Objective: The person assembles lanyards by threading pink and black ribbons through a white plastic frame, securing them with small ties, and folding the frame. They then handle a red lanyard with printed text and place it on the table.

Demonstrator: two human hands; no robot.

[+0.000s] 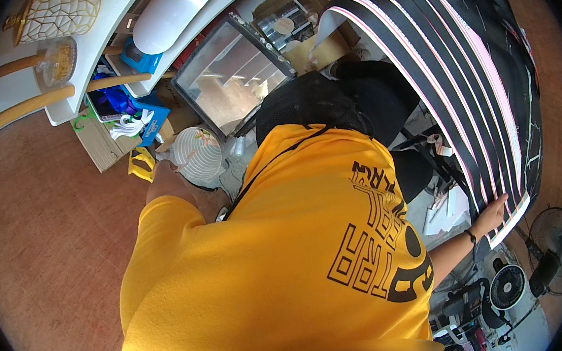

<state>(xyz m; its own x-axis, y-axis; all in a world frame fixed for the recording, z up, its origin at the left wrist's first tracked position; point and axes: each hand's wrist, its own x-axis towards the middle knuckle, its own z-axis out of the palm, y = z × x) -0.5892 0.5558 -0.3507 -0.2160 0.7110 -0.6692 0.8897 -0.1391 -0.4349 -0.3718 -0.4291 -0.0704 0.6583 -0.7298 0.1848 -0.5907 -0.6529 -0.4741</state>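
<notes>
Several long, wide black strips with white and pink edges (451, 84) curve side by side down the right. My right hand (491, 217), with a dark band at the wrist, lies on their lower end, fingers stretched along the strips. My left hand (170, 167) is at the left edge of a round, pale, ribbed disc (198, 155) with a small floral pattern. Most of the left fingers are hidden, so whether they grip the disc is unclear. A yellow shirt covers my torso, filling the middle of the view.
A glass-fronted frame (234, 78) leans behind the disc. Left of it are a blue box (154, 123), a cardboard box (107, 141), a yellow-handled object (140, 163) and a white shelf (90, 52). Fans (508, 287) stand at lower right; brown floor (53, 265) spreads at left.
</notes>
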